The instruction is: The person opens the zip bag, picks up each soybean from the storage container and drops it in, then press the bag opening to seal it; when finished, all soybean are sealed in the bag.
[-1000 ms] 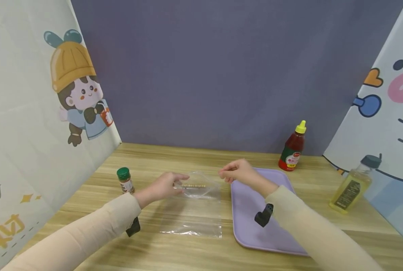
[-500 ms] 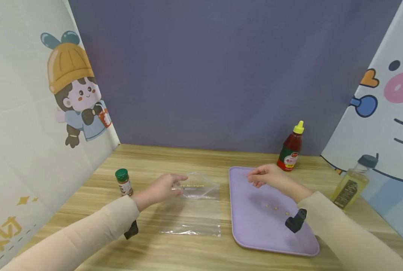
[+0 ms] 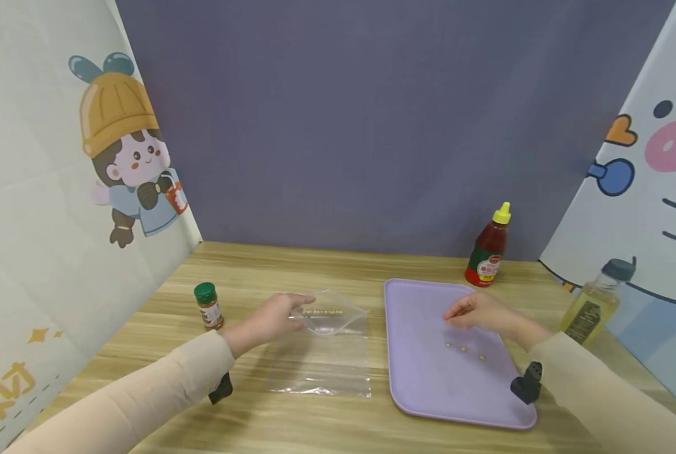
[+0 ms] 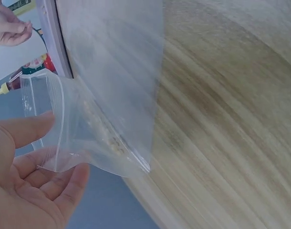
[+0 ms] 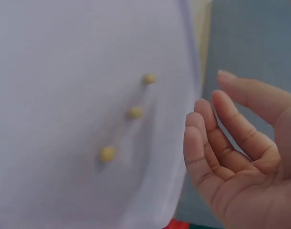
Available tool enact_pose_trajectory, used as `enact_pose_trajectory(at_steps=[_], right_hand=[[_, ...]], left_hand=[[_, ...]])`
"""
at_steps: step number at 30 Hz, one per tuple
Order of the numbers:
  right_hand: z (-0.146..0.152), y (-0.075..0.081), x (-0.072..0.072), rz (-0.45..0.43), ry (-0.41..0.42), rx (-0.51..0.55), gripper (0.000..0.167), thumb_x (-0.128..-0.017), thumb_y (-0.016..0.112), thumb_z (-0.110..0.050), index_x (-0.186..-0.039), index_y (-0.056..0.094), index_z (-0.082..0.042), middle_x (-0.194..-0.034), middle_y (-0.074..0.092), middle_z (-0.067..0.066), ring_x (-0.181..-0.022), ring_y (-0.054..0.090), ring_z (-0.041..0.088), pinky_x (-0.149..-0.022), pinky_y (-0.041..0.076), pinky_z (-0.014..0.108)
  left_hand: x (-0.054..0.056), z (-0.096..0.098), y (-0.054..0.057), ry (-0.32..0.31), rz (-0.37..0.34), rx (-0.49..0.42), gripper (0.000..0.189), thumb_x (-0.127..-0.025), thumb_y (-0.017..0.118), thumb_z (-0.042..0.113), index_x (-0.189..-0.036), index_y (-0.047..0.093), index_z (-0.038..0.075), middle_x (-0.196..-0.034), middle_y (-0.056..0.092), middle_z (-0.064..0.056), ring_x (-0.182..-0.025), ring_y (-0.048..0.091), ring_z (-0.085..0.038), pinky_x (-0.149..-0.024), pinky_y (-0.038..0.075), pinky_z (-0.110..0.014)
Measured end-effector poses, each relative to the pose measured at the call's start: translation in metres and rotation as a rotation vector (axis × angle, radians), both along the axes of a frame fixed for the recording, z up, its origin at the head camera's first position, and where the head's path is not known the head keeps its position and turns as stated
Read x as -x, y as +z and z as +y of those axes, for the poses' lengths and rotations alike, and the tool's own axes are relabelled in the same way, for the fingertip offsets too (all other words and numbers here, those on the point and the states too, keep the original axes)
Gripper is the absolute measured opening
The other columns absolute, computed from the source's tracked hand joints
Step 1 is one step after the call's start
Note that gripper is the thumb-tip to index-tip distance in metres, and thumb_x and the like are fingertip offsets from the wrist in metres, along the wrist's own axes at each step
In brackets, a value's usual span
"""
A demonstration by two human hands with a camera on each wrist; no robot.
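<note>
A clear zip bag [image 3: 322,362] lies flat on the table with its mouth raised and gaping. My left hand [image 3: 274,321] holds the mouth at its left side, thumb and fingers around the plastic in the left wrist view. Several small yellow beans, like soybeans [image 4: 116,144], sit in a line inside the bag. Over the purple tray [image 3: 429,388] hovers my right hand [image 3: 480,315], fingers loosely bent. In the right wrist view its thumb and index fingertips stand apart with nothing between them. Three loose soybeans [image 5: 135,112] lie on the tray near those fingers.
Behind the tray stands a red sauce bottle [image 3: 487,252] with a yellow cap. An oil bottle [image 3: 590,312] is at the far right, beyond my right forearm. A green-capped spice jar [image 3: 209,307] stands beside my left wrist. A dark curtain [image 3: 338,126] closes off the back.
My right hand has moved from beside the bag's mouth rightward and down over the tray, uncovering the three soybeans. The left hand keeps its hold on the bag.
</note>
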State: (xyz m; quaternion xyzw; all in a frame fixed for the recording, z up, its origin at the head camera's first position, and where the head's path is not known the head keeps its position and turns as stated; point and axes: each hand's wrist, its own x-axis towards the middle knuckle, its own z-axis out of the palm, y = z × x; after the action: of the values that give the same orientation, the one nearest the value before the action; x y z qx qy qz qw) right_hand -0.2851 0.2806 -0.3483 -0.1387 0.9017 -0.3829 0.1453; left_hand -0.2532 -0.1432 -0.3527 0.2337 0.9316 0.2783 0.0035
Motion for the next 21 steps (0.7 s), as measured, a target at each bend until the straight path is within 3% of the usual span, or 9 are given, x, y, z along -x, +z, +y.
enact_pose_trajectory(at_steps=[3,10,21], right_hand=[[0.005,-0.01,0.0,-0.003,0.023,-0.015,0.028,-0.084,0.075,-0.016,-0.105,0.071,0.003,-0.099,0.072,0.009,-0.085,0.062,0.014,-0.076,0.056,0.026],[0.007,-0.023,-0.003,-0.017,0.167,0.01,0.03,-0.075,0.079,-0.004,-0.1,0.068,0.008,-0.086,0.068,0.009,-0.077,0.059,0.014,-0.063,0.053,0.02],[0.0,-0.032,-0.002,0.033,0.159,-0.018,0.021,-0.075,0.081,-0.01,-0.087,0.069,0.003,-0.074,0.061,0.001,-0.068,0.052,0.012,-0.057,0.048,0.02]], left_hand=[[-0.001,0.0,0.0,-0.003,0.003,-0.015,0.052,-0.085,0.07,0.007,-0.134,0.055,0.002,-0.135,0.059,-0.016,-0.115,0.061,-0.034,-0.1,0.051,-0.047],[-0.003,0.0,-0.002,0.018,0.001,-0.049,0.053,-0.083,0.071,0.005,-0.134,0.056,0.002,-0.133,0.06,-0.017,-0.115,0.06,-0.035,-0.096,0.054,-0.045],[-0.005,-0.002,-0.003,0.011,0.039,-0.04,0.055,-0.083,0.073,0.009,-0.135,0.055,0.003,-0.133,0.06,-0.016,-0.115,0.061,-0.033,-0.097,0.054,-0.044]])
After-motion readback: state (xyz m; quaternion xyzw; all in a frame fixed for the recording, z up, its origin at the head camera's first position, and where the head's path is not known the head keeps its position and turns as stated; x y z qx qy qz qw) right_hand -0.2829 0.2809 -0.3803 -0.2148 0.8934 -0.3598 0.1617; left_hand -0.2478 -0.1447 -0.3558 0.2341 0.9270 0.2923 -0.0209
